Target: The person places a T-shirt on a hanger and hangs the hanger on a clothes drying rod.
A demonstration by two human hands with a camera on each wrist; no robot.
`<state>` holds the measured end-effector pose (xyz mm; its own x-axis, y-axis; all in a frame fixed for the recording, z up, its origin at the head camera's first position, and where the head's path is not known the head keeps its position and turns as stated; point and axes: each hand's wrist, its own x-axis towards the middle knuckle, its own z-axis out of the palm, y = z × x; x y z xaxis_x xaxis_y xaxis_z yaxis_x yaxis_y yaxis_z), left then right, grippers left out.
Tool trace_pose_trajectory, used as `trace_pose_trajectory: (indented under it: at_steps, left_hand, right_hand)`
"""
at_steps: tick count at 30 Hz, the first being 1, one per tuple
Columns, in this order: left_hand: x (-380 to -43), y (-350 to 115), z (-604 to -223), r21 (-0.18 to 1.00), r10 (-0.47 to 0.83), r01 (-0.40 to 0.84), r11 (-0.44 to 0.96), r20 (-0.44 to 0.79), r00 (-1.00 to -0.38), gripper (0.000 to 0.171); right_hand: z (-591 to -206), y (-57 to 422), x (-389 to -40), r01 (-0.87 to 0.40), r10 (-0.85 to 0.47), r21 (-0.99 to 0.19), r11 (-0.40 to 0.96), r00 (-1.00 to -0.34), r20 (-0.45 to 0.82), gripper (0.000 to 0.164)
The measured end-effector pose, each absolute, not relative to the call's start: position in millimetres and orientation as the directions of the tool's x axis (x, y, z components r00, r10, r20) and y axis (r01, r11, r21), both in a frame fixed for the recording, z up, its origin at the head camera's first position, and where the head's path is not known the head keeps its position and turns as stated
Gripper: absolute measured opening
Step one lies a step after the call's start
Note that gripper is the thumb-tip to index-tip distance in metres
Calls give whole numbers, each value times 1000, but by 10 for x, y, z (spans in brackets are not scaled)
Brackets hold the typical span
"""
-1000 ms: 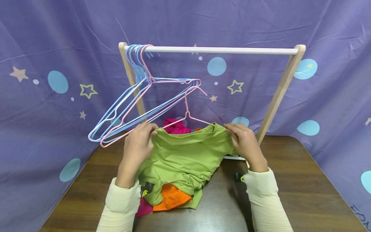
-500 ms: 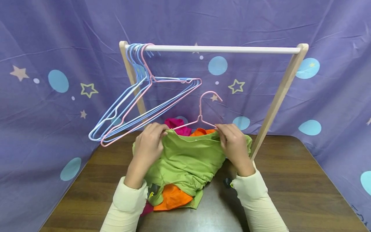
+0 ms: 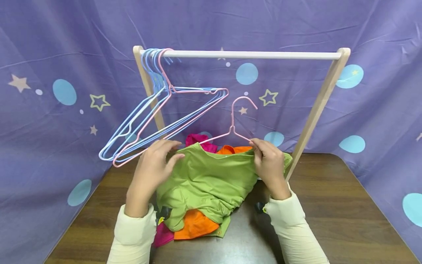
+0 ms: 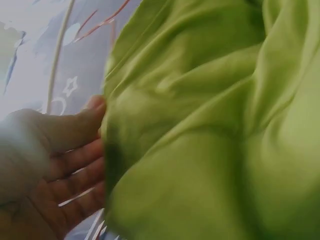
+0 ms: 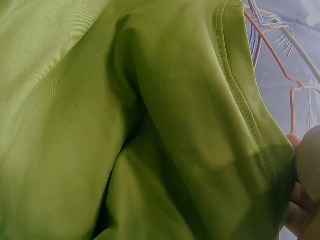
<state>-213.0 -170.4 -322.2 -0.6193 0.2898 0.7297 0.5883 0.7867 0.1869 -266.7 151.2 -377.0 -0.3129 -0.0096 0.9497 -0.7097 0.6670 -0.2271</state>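
A light green shirt [image 3: 211, 179] hangs from a pink wire hanger [image 3: 232, 117], whose hook and upper shoulders stick up above the neckline. My right hand [image 3: 269, 163] pinches the neckline at the hanger's right shoulder; in the right wrist view its thumb and fingers [image 5: 294, 210] are at the stitched neck edge. Beside the shirt's left shoulder my left hand [image 3: 150, 172] has its thumb spread from the fingers. In the left wrist view that hand's extended fingers [image 4: 82, 182] lie behind the cloth's edge. The hanger's lower part is hidden inside the shirt.
Several blue, white and pink hangers [image 3: 170, 88] hang at the left end of the rack's white rail [image 3: 250, 55]. Magenta cloth [image 3: 163, 234] and orange cloth [image 3: 196, 224] lie under the shirt on the wooden table [image 3: 329, 205]. More magenta and orange cloth lies behind it.
The pink hanger's hook has moved right and upright. My left hand has let go of the neckline and shifted left; my right hand has moved inward along the neckline to the hanger's shoulder.
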Motion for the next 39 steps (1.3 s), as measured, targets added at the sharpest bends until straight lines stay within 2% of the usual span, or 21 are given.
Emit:
trace_pose_trajectory:
  at_steps: [5,9,13,20,28,30,35,39]
  left_hand:
    - [-2008,-1844,-3125,232,275,509,829,624,-732,36]
    - [-1958,-1896,-3088,238,271,465,853,560,-783,30]
    - [-1962,-1928,-3085,239,283,482,843,565,-775,32]
    - [-1974,-1991,-3063,226,301,534,815,621,-724,49]
    - [-1994,-2050,-3083,204,254,558,805,731,-634,53]
    - [-1998,-2043,-3094,201,265,551,810,713,-649,51]
    - [-1991,-1946,-3104,214,295,505,836,602,-742,39]
    - [-2007,-1814,-3123,187,307,496,848,590,-747,31]
  right_hand:
    - [-3760,1510,-2665,-703,15,-249,666,-321,947,8]
    - [-3746,1515,-2669,-700,23,-238,673,-302,953,11]
    - [-3734,1526,-2671,-699,20,-218,681,-279,960,13]
    - [-3739,1580,-2700,-738,10,-214,640,-270,963,7]
    - [-3724,1656,-2719,-756,39,-230,613,-263,964,8]
    - [-3717,1658,-2719,-758,46,-238,608,-265,963,8]
    - [-3721,1647,-2716,-760,50,-247,601,-273,961,7]
    - [-3725,1631,-2707,-754,42,-241,611,-274,961,7]
